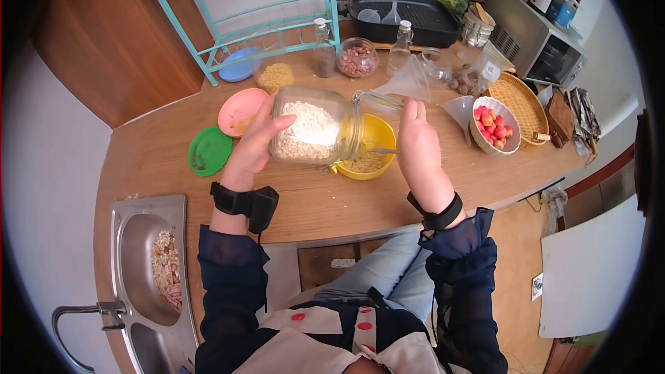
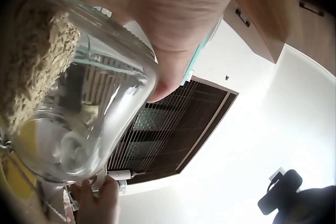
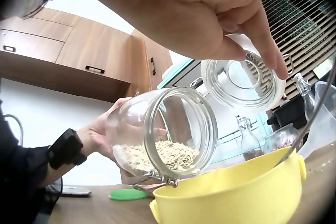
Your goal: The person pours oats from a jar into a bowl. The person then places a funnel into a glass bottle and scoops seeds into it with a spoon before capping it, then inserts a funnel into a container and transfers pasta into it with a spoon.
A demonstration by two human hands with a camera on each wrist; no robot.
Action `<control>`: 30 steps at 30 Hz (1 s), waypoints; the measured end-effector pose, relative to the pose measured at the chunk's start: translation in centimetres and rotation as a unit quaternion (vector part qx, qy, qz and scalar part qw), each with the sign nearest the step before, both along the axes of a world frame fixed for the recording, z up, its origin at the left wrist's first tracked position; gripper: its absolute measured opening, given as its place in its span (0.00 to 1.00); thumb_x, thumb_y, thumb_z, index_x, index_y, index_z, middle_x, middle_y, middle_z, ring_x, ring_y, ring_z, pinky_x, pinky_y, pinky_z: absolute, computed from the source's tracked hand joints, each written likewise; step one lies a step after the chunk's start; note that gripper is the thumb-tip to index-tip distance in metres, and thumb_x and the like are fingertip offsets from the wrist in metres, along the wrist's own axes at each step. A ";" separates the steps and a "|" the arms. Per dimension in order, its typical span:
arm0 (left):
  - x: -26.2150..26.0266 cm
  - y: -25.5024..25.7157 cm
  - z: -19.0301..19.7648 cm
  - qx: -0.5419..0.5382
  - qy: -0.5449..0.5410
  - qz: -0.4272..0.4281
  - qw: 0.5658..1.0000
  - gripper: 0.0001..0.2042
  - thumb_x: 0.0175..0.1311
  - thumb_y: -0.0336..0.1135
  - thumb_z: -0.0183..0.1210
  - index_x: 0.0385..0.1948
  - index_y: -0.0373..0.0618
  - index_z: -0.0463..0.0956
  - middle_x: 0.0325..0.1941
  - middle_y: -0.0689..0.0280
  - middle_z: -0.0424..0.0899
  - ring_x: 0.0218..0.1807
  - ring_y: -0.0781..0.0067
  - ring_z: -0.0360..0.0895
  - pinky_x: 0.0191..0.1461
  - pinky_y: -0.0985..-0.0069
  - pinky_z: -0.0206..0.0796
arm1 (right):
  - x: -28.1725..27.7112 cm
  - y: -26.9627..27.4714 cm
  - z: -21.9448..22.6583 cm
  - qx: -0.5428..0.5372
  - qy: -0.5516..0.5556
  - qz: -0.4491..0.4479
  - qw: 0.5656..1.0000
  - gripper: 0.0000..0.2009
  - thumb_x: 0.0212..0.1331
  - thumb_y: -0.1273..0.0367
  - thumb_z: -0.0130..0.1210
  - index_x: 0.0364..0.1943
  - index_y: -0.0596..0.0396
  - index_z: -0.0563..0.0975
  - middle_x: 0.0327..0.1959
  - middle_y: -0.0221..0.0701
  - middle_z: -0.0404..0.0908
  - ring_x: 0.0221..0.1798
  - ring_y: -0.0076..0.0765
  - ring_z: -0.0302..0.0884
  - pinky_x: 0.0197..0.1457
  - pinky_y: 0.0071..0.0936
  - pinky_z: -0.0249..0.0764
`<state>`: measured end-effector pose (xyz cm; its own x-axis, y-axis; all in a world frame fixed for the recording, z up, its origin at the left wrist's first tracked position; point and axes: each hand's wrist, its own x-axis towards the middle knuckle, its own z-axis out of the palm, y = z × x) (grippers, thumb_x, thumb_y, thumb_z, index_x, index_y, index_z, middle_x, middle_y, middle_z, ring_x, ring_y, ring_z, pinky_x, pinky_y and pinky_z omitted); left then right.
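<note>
My left hand (image 1: pixel 251 140) grips the base end of a clip-top glass jar (image 1: pixel 331 105), its thumb along the side. The jar lies tipped nearly on its side, mouth to the right, over a yellow bowl (image 3: pixel 231 195). Oat flakes (image 3: pixel 176 154) rest along its lower wall, close to the mouth. My right hand (image 1: pixel 420 142) pinches the rim of the hinged glass lid (image 3: pixel 244 82), which is swung back from the mouth. Inside the bowl are some oats (image 1: pixel 367 162), and a thin metal handle (image 1: pixel 383 150) leans over its rim.
A pink plate (image 1: pixel 239 112) and a green plate (image 1: pixel 210 151) lie at left, above the sink (image 1: pixel 149 201). Behind stand a jar of pasta (image 1: pixel 276 76), glass bottles (image 1: pixel 400 48) and a teal rack (image 1: pixel 270 48). Right are clear funnels (image 1: pixel 409 79) and a bowl of red fruit (image 1: pixel 478 107).
</note>
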<state>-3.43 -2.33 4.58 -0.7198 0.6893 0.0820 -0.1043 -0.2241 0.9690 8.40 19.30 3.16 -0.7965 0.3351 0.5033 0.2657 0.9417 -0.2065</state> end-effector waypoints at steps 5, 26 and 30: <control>-0.1 0.6 1.3 -0.013 0.011 -0.003 1.000 0.32 0.52 0.37 0.55 0.58 0.37 0.50 0.54 0.60 0.64 0.56 0.70 0.62 0.56 0.74 0.58 | 0.1 0.4 0.3 -0.017 0.037 0.014 0.999 0.14 0.45 0.81 0.45 0.39 0.62 0.61 0.42 0.45 0.67 0.27 0.47 0.75 0.25 0.32 0.74; -0.8 2.5 2.5 -0.111 0.079 0.003 0.991 0.39 0.49 0.38 0.59 0.59 0.33 0.45 0.52 0.53 0.66 0.56 0.68 0.63 0.58 0.75 0.53 | 1.0 1.9 -1.3 -0.049 0.059 0.008 0.997 0.10 0.47 0.80 0.44 0.36 0.61 0.61 0.36 0.46 0.68 0.23 0.50 0.74 0.22 0.36 0.72; -0.7 2.5 2.5 -0.124 0.074 0.008 0.990 0.38 0.49 0.38 0.59 0.59 0.34 0.45 0.50 0.53 0.68 0.56 0.69 0.63 0.58 0.75 0.53 | 1.2 1.9 -1.5 -0.043 0.050 0.007 0.998 0.11 0.47 0.80 0.44 0.36 0.61 0.61 0.36 0.45 0.68 0.23 0.50 0.74 0.22 0.36 0.73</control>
<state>-4.13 0.18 7.04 -0.7234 0.6902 0.0183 0.0454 0.0212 0.9987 9.63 21.22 1.66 -0.7490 0.3695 0.5499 0.2263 0.9228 -0.3119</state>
